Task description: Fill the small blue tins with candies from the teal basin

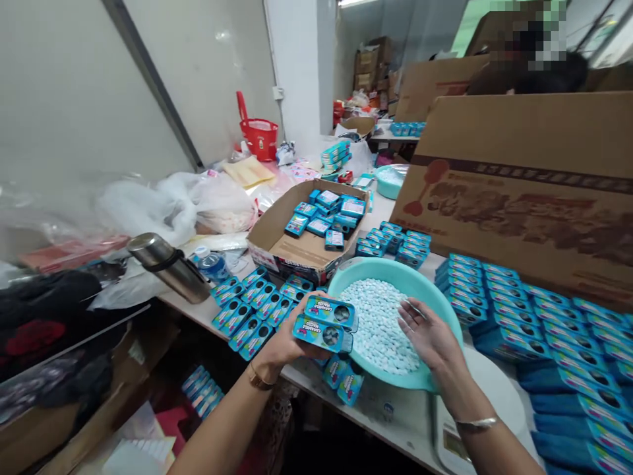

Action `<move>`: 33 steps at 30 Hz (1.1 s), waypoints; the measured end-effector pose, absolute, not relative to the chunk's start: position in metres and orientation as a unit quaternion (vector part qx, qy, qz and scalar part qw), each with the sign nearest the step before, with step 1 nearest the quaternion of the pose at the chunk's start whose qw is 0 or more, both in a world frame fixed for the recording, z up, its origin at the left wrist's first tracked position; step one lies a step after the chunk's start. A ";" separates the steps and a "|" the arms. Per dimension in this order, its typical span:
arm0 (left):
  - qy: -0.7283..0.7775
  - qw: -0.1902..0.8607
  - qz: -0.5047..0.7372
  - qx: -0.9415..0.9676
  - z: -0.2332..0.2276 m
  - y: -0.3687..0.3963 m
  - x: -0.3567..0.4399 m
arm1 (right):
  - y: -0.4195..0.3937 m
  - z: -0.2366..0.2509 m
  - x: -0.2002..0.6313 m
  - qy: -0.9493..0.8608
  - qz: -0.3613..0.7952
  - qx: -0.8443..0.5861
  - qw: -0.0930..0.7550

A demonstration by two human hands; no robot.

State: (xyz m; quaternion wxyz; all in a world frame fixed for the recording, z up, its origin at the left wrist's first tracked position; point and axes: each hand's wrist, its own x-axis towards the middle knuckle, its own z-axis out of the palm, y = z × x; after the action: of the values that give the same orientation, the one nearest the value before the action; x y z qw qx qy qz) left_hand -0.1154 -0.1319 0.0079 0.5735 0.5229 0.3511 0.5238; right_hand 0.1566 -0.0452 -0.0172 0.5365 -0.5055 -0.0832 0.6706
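Observation:
My left hand (289,336) is closed around two blue candy boxes (319,333) held side by side. Their end flaps stand open toward the basin, and pale candies show through the round windows. A turquoise basin (448,310) full of small white and pale blue candies (378,316) sits in front of me. Over the right part of the candies is my right hand (430,333), its fingers stretched out and slightly apart, with nothing seen in them. Two more blue boxes (343,379) lie below my left hand at the table edge.
Blue boxes (252,307) stand in rows to the left, and stacked boxes (544,330) fill the right. A carton tray (277,257) holds several boxes. A steel thermos (171,267), a white scale (487,382) and a large cardboard sheet (524,171) surround the basin. A person sits behind the cardboard.

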 end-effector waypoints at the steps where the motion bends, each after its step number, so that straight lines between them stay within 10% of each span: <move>1: 0.369 0.556 0.531 0.523 0.006 -0.136 -0.127 | -0.043 -0.019 0.159 -0.083 0.669 -0.513 0.532; 20: 0.631 0.361 0.534 0.431 -0.018 -0.111 -0.218 | -0.022 -0.037 0.146 -0.129 0.685 -0.497 0.518; 26: 0.582 0.233 0.594 0.504 0.043 -0.070 -0.235 | -0.029 -0.034 0.164 -0.120 0.674 -0.500 0.531; 33: 0.650 0.425 0.366 0.513 0.088 0.111 -0.161 | -0.033 -0.018 0.164 -0.180 0.676 -0.487 0.523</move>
State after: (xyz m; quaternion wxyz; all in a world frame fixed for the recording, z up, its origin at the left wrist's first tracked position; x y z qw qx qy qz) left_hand -0.1611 0.1112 0.0878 0.4251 0.5130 0.6496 0.3662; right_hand 0.1645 -0.0325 -0.0184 0.5230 -0.4872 -0.1802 0.6757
